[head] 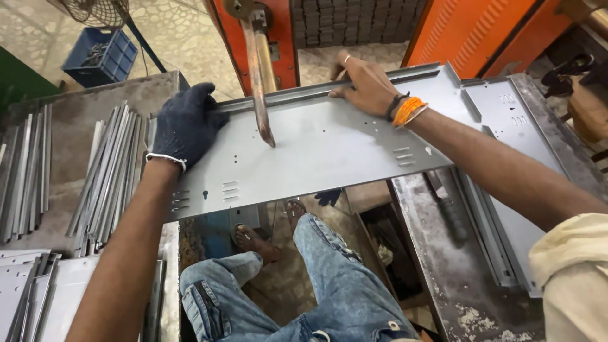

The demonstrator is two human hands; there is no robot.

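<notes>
A long grey sheet-metal panel (316,158) with small holes and louvre slots lies across my lap under a copper welding arm (258,76) whose tip touches the panel's middle. My left hand (185,123), in a dark knitted glove, presses flat on the panel's far left end. My bare right hand (364,85), with a ring and orange wrist threads, rests on the panel's far edge where a narrow metal strip (304,95) runs along it, fingers laid over the strip.
An orange machine body (468,28) stands behind. Stacks of narrow metal strips (104,171) lie on the left bench, more grey panels (519,126) on the right bench. A blue crate (100,56) sits on the floor. My sandalled feet (256,240) are below.
</notes>
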